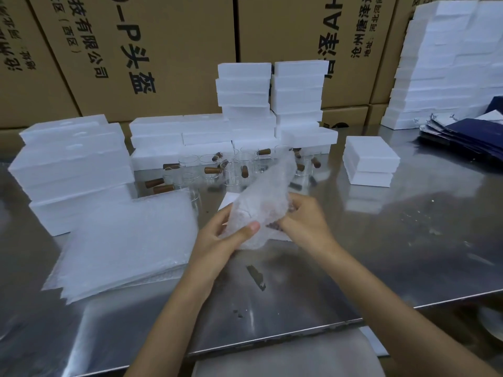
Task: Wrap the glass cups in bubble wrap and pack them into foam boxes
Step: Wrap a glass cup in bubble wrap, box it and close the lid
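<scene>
Both hands (left hand point(217, 235), right hand point(302, 221)) grip bubble wrap point(261, 197).

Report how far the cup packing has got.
Done: nothing certain; I can't tell whether the closed foam boxes hold cups. In hand: left hand and right hand grip one bubble wrap bundle. Left: many bare cups on the table, beside a stack of sheets.

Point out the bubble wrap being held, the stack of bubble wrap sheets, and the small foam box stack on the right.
Held bubble wrap point(261, 202), head view: middle of the crumpled sheet.
Sheet stack point(128, 240), head view: top sheet's centre.
Foam box stack point(370, 152), head view: top face of the upper box.
</scene>
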{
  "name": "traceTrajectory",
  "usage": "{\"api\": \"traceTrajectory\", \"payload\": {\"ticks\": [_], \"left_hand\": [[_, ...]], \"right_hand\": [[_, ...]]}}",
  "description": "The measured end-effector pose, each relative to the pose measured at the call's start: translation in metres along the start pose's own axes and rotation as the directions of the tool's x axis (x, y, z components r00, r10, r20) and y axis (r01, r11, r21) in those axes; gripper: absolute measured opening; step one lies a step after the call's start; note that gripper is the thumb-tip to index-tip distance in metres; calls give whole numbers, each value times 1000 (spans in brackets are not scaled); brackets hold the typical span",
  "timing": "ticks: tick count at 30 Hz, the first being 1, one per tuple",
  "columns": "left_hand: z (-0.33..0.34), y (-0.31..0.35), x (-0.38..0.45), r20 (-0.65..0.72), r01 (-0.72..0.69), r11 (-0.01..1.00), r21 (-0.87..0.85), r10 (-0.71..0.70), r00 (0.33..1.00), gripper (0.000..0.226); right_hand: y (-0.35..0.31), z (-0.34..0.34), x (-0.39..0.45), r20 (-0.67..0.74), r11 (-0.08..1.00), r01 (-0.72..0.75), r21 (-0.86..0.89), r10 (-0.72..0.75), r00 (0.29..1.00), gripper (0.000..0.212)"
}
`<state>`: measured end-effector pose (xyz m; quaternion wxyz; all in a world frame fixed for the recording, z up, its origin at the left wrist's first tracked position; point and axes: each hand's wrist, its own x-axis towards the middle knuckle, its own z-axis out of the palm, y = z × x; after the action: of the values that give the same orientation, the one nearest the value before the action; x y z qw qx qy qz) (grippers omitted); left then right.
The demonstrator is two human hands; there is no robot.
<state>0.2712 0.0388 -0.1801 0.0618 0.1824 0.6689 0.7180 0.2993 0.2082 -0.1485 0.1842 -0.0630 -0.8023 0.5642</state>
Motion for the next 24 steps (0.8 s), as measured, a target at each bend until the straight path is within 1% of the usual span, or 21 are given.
{"api": "traceTrajectory", "payload": {"ticks": [1, 3, 5, 7, 8, 9, 11, 13, 14, 15, 17, 18, 19, 22, 24], "left_hand": [[-3, 0, 1, -19, -9, 994, 107, 12, 1000, 50], [-7, -2, 2, -18, -14, 974, 228, 18, 1000, 52], [-9, -4, 2, 7, -43, 958, 283, 42, 999, 51], [-8, -4, 1, 1, -78, 940, 331, 82, 997, 41], [-7, -4, 2, -28, -87, 936, 341, 103, 994, 34], [-5, -4, 3, -79, -84, 935, 343, 118, 990, 28], [-4, -6, 8, -206, -47, 940, 337, 122, 971, 19], [-2, -8, 12, -288, -2, 934, 357, 112, 951, 17], [0, -9, 13, -309, 15, 929, 370, 108, 945, 14], [1, -10, 14, -322, 26, 929, 369, 102, 941, 15], [4, -11, 12, -323, 15, 942, 335, 100, 941, 29], [4, -11, 11, -310, -17, 947, 321, 122, 943, 34], [5, -12, 10, -290, -65, 946, 316, 162, 943, 36], [7, -10, 5, -226, -216, 910, 354, 307, 924, 26], [5, -13, 4, -217, -233, 886, 400, 339, 915, 18]], "right_hand": [[4, 2, 1, 0, 998, 13, -67, -13, 1000, 10], [12, 7, 0, -7, 973, 58, -224, -61, 998, 11], [18, 11, -1, -21, 926, 109, -361, -125, 992, 9], [22, 14, -2, 4, 843, 175, -509, -201, 980, 13], [23, 16, -3, 17, 803, 192, -564, -222, 975, 15], [23, 18, -4, 9, 784, 200, -588, -241, 971, 18], [23, 21, -10, -60, 803, 214, -556, -295, 954, 24], [25, 27, -19, -101, 817, 294, -497, -391, 915, 19], [25, 30, -24, -85, 799, 349, -490, -442, 893, 24], [28, 33, -28, -38, 763, 412, -498, -493, 869, 26], [31, 37, -34, 69, 677, 504, -537, -560, 826, 25], [32, 38, -35, 113, 652, 525, -548, -564, 818, 25], [32, 38, -35, 149, 645, 526, -553, -545, 825, 26], [31, 36, -32, 225, 647, 500, -576, -462, 858, 28], [31, 36, -31, 245, 635, 492, -596, -441, 864, 28]]}}
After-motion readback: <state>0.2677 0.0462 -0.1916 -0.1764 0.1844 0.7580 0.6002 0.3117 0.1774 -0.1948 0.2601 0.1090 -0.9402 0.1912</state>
